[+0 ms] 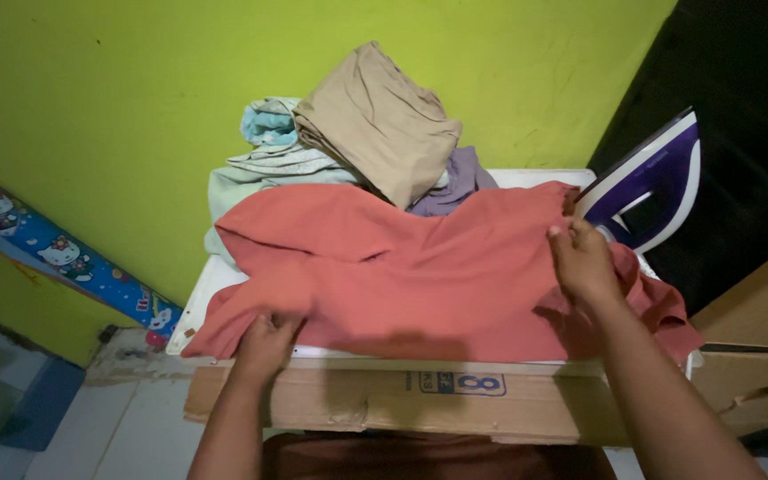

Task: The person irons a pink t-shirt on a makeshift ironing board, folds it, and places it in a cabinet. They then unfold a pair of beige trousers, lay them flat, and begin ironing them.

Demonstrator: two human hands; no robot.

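— Where does the rust-orange garment (402, 271) lie, and how is it held?

— Spread flat over most of the white desk (211, 289), its near hem along the front edge and one end spilling off the front right corner; the left hand (264, 342) has its fingers (279, 322) closed on the cloth at the front left corner, pinching the hem; the right hand (584, 262) rests palm down near the right edge, fingers bent and pressing or bunching the fabric, though I cannot tell whether they truly grip it.

— Why held so?

— My guess is that two holds at opposite ends keep the cloth taut and flat on the surface; it looks smoothed between them, with folds only near the right hand.

— What lies around it?

— At the back edge a heap of folded clothes (375, 120), a tan piece on top, pale blue and lilac ones beneath, partly overlapped by the garment; a purple-and-white iron (655, 182) stands upright at the back right corner, just beside the right hand.

— Any containers?

— Only a flattened cardboard box (384, 400) under the front edge; what it holds, if anything, is hidden.
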